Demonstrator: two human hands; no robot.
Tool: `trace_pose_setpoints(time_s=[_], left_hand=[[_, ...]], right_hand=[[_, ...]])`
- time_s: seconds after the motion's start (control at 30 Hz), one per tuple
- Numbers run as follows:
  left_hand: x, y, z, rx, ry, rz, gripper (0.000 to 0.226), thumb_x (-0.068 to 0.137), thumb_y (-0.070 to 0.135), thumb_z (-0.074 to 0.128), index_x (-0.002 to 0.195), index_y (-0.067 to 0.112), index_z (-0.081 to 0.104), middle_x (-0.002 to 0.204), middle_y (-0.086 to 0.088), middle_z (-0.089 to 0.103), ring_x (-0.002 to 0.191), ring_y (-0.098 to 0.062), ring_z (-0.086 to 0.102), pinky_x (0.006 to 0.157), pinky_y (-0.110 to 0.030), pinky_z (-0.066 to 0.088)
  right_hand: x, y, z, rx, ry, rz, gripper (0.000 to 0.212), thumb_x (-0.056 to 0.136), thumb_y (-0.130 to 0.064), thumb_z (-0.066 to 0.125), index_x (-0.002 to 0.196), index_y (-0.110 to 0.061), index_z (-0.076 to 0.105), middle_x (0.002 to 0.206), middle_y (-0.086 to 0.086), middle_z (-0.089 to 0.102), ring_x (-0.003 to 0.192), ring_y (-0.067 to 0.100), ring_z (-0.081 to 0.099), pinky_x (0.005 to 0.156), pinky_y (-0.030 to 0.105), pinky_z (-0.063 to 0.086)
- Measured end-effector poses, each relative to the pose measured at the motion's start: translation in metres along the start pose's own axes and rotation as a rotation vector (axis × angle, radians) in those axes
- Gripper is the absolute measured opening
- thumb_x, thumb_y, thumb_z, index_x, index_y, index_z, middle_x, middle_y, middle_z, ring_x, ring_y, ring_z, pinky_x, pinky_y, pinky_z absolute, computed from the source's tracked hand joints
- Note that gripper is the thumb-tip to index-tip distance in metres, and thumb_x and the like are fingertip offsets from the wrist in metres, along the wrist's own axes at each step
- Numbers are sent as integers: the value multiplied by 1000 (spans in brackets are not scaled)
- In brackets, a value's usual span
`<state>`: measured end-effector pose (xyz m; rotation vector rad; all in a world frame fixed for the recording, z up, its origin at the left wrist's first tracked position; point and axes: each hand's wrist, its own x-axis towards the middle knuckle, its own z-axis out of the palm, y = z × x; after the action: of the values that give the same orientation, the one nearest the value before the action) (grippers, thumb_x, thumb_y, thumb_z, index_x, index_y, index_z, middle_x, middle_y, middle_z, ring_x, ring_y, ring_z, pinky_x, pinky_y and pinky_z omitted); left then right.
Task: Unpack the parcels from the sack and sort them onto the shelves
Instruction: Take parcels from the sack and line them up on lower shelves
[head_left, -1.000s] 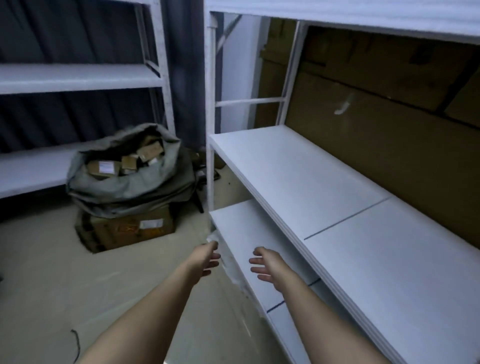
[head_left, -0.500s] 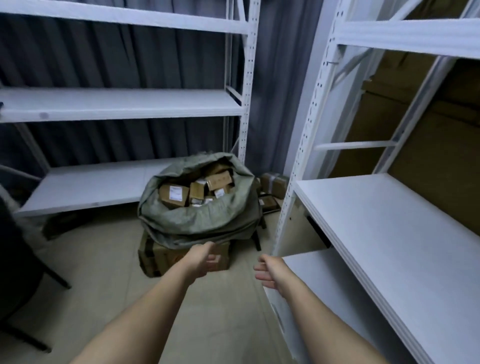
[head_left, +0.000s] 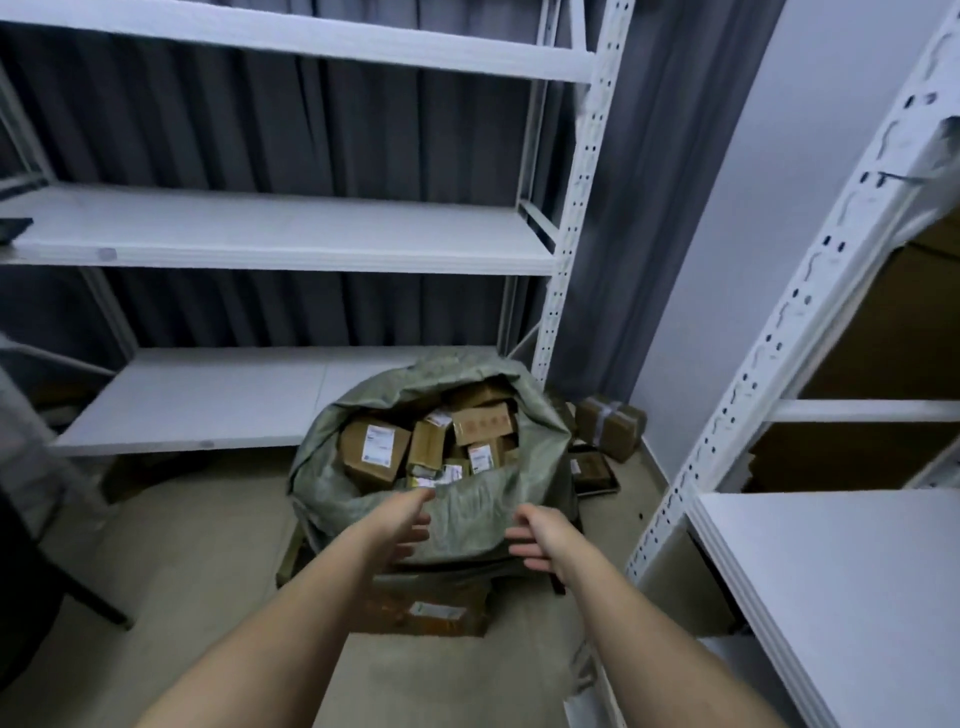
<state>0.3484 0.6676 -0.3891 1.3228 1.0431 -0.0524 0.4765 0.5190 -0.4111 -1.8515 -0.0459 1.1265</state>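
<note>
sack (head_left: 457, 514) of parcels (head_left: 375, 451) on the floor between the shelves (head_left: 291, 244)
your left hand (head_left: 402, 522) and right hand (head_left: 537, 535) reach over its near rim, each grip loose and holding nothing.

One grey-green sack (head_left: 441, 512) stands open on the floor, resting on one flat cardboard box (head_left: 431, 605). Inside the sack, about six brown parcels (head_left: 375, 451) show clearly (more lie underneath, too jumbled to count). Two further items sit on the floor beside it: one taped carton (head_left: 610, 426) and one dark flat packet (head_left: 592, 470). Two white shelving units appear: the far one (head_left: 270, 244) shows three shelves, the near one (head_left: 841, 571) one full board. Two hands reach forward, left (head_left: 402, 522) and right (head_left: 540, 535).
</note>
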Motion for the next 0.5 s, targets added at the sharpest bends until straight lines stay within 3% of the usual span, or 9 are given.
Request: trace_pose_setpoints(time_s=[0.13,0.27,0.43,0.5], left_hand=[[44,34,-13,-34,32,-19,46,98,40,45,135,13,45,124,-9,57,107,-24,58,88,-36,43],[84,54,-31,-24,39,-46,44,98,40,45,129,11,50,125,-10,58,105,-24,58,86,-35,43],[148,80,-58,-58,49,-70,23,97,37,44,86,19,53,94,-3,57,83,-18,57,76,-31,42],[175,91,-70,-67,47,-86,23,98,36,43,81,21,50,84,-1,53,76,-16,54,68,-28,41]], right_hand=[[47,-51,1,-36,-17,-7,42,101,-35,38,135,-12,48,128,7,60,107,22,57,88,31,42],[86,-86,14,-67,-37,-8,42,101,-33,40,136,-12,46,127,8,60,112,25,58,90,33,42],[144,-117,37,-69,-23,30,40,101,-33,40,133,-12,48,119,7,62,107,24,59,101,39,44],[168,-129,47,-71,3,42,38,100,-32,41,130,-12,51,115,6,63,98,21,60,99,40,46]])
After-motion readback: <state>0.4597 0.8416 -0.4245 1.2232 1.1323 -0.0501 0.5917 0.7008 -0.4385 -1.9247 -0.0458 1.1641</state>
